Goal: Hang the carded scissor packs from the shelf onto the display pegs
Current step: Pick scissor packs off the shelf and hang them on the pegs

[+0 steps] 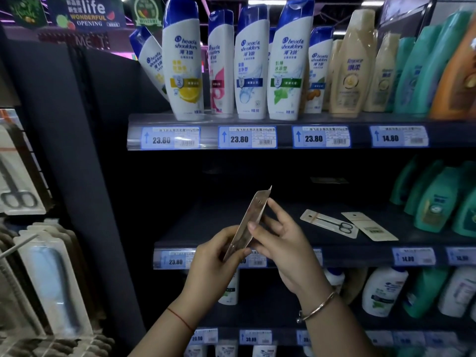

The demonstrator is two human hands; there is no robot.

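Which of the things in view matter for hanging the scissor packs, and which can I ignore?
Job:
pack held in both hands, left and right
two packs lying on the shelf
peg display, far left

Ignore:
shampoo bottles
price tags

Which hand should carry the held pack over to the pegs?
Probably the left hand: it grips the scissor pack low down, and the display pegs are on its side. The right hand only steadies the upper edge.
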